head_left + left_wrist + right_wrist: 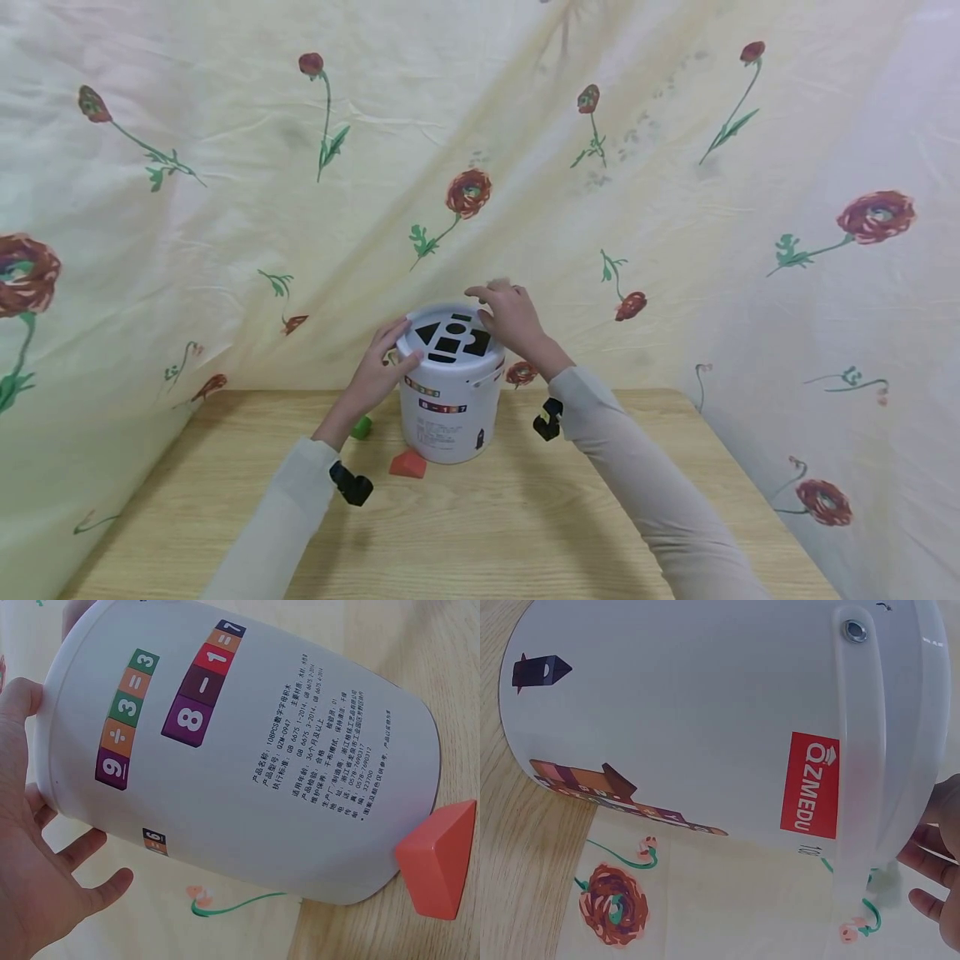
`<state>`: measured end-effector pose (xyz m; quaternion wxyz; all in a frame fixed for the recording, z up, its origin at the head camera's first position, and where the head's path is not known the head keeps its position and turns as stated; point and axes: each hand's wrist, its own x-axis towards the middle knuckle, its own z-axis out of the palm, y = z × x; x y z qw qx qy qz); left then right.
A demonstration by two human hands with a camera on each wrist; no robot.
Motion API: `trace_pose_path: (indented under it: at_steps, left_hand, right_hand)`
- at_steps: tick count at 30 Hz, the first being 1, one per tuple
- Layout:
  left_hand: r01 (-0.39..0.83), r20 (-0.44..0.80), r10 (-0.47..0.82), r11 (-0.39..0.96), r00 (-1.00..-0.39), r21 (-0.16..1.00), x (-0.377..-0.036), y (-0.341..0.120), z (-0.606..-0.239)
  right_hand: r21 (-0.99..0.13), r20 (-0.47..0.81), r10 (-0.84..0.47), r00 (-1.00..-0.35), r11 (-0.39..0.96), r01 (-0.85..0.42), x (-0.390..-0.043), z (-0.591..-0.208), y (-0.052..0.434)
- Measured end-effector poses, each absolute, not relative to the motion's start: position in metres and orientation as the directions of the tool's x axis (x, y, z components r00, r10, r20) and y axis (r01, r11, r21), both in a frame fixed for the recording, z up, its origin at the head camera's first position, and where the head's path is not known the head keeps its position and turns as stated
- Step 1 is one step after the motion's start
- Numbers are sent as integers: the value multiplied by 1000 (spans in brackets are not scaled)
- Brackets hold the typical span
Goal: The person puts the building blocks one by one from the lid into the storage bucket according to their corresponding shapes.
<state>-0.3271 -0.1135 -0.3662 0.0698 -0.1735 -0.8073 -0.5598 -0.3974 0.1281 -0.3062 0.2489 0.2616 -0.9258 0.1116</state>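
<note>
A white bucket (446,421) stands upright on the table, with printed number tiles and text on its side. Its white lid (438,312) is on top, cut with dark shaped holes. My left hand (375,367) touches the lid's left edge, thumb at the front rim and the other fingers spread; several of them splay free in the left wrist view. At the back right of the lid is my right hand (513,321), fingers loosely bent by the rim. In the right wrist view its fingertips (926,862) show beside the lid's edge, partly cut off by the frame.
A red block (408,464) lies on the table at the bucket's front left. Farther left, a green block (362,427) is partly hidden by my left wrist. The bucket's white handle (859,750) hangs along its right side. Behind the table hangs a flowered cloth (360,217).
</note>
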Motion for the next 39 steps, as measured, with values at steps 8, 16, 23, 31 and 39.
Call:
trace_pose_path:
  at_steps: [8,16,23,31,39]
  left_hand:
    - [353,300,203,324,-932,877,-311,-112,-352]
    - [356,305,201,311,-931,881,-312,-112,-352]
    - [348,297,198,313,-934,884,-312,-111,-351]
    - [351,301,198,312,-933,883,-311,-110,-350]
    - [342,293,193,314,-936,886,-316,-110,-356]
  right_hand:
    - [-108,513,-417,-750,835,-539,-397,-308,131]
    - [-159,537,-411,-736,808,-568,-390,-314,135]
    - [-201,568,-389,-725,789,-581,-383,-316,137]
    - [-228,616,-391,-684,743,-630,-367,-318,140]
    - [-212,689,-420,-591,663,-718,-344,-323,143]
